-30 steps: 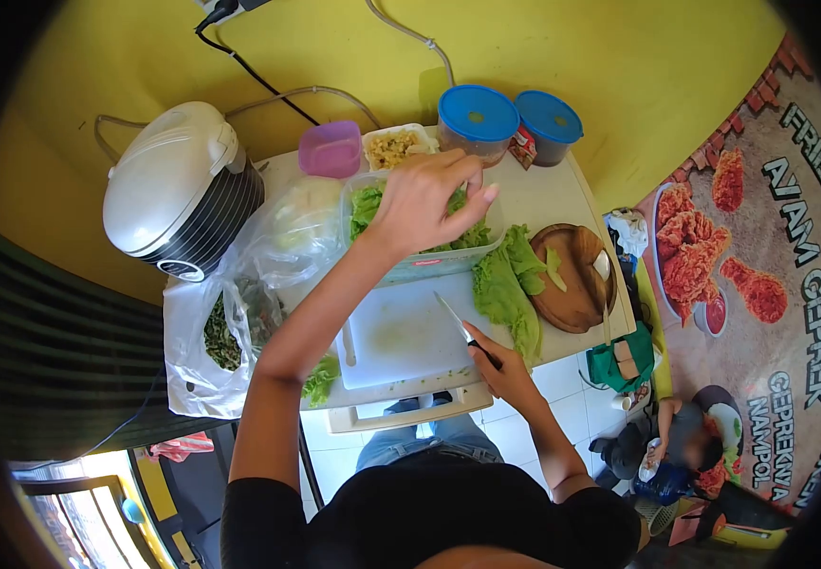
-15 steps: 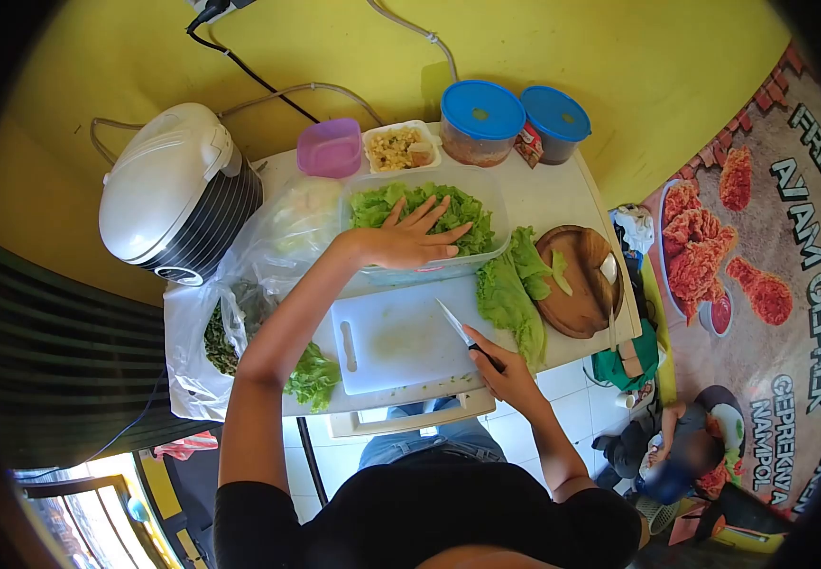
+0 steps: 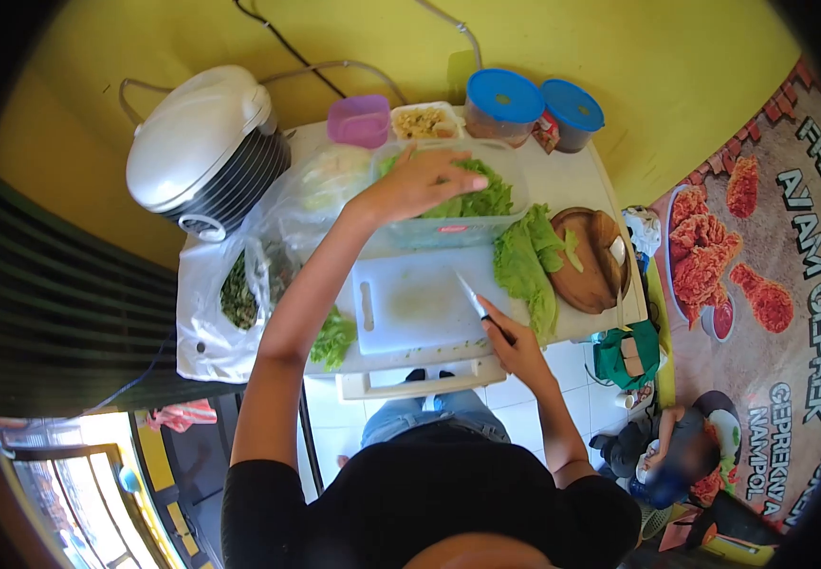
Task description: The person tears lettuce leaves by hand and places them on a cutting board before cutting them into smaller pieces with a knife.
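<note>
My left hand is over the clear plastic container, its fingers apart above the cut green lettuce inside. My right hand holds a small knife by its dark handle, with the blade pointing up and left over the right part of the white cutting board. Whole lettuce leaves lie between the board and a round wooden plate. Another piece of lettuce sits at the board's lower left, beside my left forearm.
A rice cooker stands at the left by plastic bags. Along the wall are a purple container, a tray of food and two blue-lidded tubs. A person is at the lower right.
My left hand has lifted off the lettuce, its fingers now less spread. My right hand still holds the knife over the board. The whole view has shifted.
</note>
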### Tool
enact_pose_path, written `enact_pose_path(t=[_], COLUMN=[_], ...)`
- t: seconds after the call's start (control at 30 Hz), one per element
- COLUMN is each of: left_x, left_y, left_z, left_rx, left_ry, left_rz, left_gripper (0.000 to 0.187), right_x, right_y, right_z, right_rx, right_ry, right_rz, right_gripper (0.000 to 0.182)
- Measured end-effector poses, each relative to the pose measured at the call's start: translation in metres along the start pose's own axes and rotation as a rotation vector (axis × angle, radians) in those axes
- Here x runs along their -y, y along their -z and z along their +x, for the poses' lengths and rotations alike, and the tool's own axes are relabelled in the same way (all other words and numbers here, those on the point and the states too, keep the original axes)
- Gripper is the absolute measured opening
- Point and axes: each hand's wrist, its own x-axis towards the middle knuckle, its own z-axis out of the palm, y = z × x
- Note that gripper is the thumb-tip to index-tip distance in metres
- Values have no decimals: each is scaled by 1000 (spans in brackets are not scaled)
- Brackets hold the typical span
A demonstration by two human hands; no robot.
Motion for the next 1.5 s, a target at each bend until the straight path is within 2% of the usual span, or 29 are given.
enact_pose_path(t=[0.07, 0.1, 0.13, 0.2, 0.37, 0.5, 0.57, 0.67, 0.83, 0.9, 1.0, 1.13, 1.2, 1.23, 1.33, 1.37, 1.4, 1.47, 1.5], left_x=[-9, -19, -29, -52, -38, -30, -34, -37, -37, -24, -9, -10, -19, -14, -22, -30, -27, -16, -16], left_y=[3, 5, 7, 3, -63, -95, -98, -98, -102, -113, -124, -127, -124, -127, -129, -130, -134, -146, -149], left_z=[-17, -30, -52, -106, -223, -275, -286, -287, -268, -265, -269, -258, -243, -233, -198, -189, -187, -185, -184], left_rx=[-228, -344, -355, -568, -843, -872, -846, -838, -772, -733, -699, -809, -939, -1016, -1026, -874, -867, -400, -360], left_ry=[-71, -148, -120, -97, 245, 370, 423, 421, 331, 342, 405, 431, 544, 442, 322, 395, 390, 154, 149], left_rz=[4, -136, -139, -405, -621, -578, -431, -312, -148, 153, 230, 109, -156, -146, -219, -400, -404, 143, 26], left_gripper=[47, 41, 41, 39, 41, 38, 27, 21, 22, 22, 21, 18, 15, 16, 17, 17, 17, 16, 17], right_x=[1, 0, 0, 3, 4, 6, 8, 14, 21, 20, 13, 12, 14, 14, 15, 14, 13, 10, 8], right_y=[-3, -5, -7, -13, -20, -25, -27, -33, -40, -41, -39, -33, -32, -31, -29, -27, -24, -17, -15], right_z=[1, 2, 2, -1, -6, -13, -15, -15, -18, -21, -23, -27, -29, -29, -28, -27, -25, -24, -25], right_rx=[23, -1, -24, 0, 8, 21, 28, 48, 57, 48, 36, 32, 12, 11, -6, -12, -21, -19, -24], right_ry=[15, 48, 80, 65, 66, 35, 44, 37, 39, 34, 48, 52, 32, 28, 32, 38, 36, 93, 88], right_rz=[-10, -17, -22, 17, 48, 37, 23, 37, 55, 50, 69, 47, 43, 36, 35, 38, 38, 29, 30], right_gripper=[43, 42, 42, 43, 44, 44, 43, 43, 43, 43, 42, 44, 43, 43, 44, 44, 44, 45, 45])
